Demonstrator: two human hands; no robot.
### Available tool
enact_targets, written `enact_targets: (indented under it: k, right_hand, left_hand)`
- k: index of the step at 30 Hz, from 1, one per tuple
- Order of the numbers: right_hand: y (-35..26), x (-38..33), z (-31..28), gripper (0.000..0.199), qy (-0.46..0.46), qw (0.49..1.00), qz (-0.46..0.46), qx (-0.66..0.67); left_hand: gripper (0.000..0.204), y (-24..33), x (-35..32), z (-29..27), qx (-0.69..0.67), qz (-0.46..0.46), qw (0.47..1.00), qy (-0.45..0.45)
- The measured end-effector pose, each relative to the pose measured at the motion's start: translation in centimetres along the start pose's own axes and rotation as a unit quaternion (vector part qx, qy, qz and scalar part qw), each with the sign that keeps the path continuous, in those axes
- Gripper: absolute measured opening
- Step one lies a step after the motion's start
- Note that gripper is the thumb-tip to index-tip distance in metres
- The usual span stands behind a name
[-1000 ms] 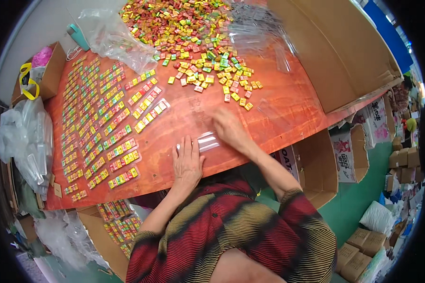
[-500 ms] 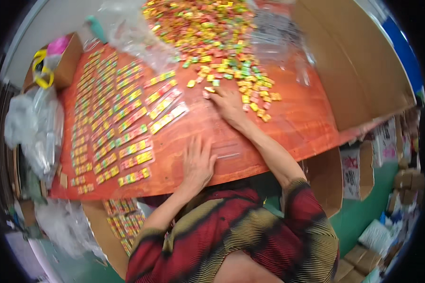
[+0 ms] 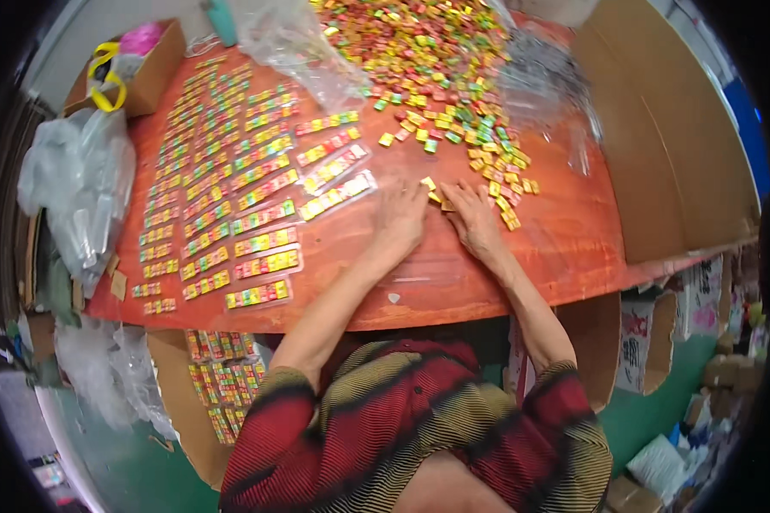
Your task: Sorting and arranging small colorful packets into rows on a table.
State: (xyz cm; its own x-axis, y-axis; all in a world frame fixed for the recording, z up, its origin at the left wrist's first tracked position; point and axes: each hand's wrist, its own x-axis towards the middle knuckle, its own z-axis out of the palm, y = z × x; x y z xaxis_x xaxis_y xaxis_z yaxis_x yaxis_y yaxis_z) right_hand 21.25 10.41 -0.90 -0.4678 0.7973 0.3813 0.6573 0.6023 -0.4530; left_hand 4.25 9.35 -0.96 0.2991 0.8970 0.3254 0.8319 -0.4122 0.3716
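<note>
A few small wrapped sweets [image 3: 429,183], yellow and reddish, lie on the red table between my two hands. My left hand [image 3: 405,221] rests palm down on their left side, its fingers stretched out and its fingertips beside them. From the right, my right hand [image 3: 475,222] reaches in with its fingers extended and slightly apart, the fingertips touching the sweets. Part of these pieces is hidden under the fingers. To the left lie clear sleeves [image 3: 338,195] filled with rows of sweets. A large loose heap of sweets [image 3: 428,51] spreads across the far side.
Filled strips [image 3: 205,179] stand in columns on the left of the red table [image 3: 351,291]. Clear plastic bags [image 3: 295,51] flank the heap. A tall cardboard sheet [image 3: 659,128] borders the right. Below the near edge, an open carton [image 3: 175,376] holds more filled strips.
My left hand has moved forward and right, up to the sweets. My right hand has drawn a few nearer and shifted right in the picture. The whole view has also shifted.
</note>
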Motion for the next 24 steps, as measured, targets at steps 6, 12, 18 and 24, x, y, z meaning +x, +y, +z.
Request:
enact_targets:
  k: [6, 12, 18, 24]
  right_hand:
    - [-2.4, -1.7, -3.3, 0.041, 0.021, 0.976, 0.112, -0.184]
    - [-6.6, -5.0, -3.0, 0.024, -0.015, 0.992, 0.102, -0.067]
    - [-6.5, -4.3, -2.0, 0.019, 0.026, 0.996, 0.088, 0.016]
    - [-4.2, 1.8, 0.5, 0.024, -0.009, 0.994, 0.069, -0.085]
  left_hand:
    - [0.039, 0.8, -3.9, -2.2, -0.022, 0.001, 0.999, 0.034]
    - [0.041, 2.2, -5.3, -3.5, -0.039, -0.016, 0.998, 0.04]
    - [0.038, 1.1, -2.5, -2.7, -0.049, -0.046, 0.998, 0.017]
    - [0.034, 0.2, -1.1, -1.7, -0.055, -0.071, 0.995, 0.038]
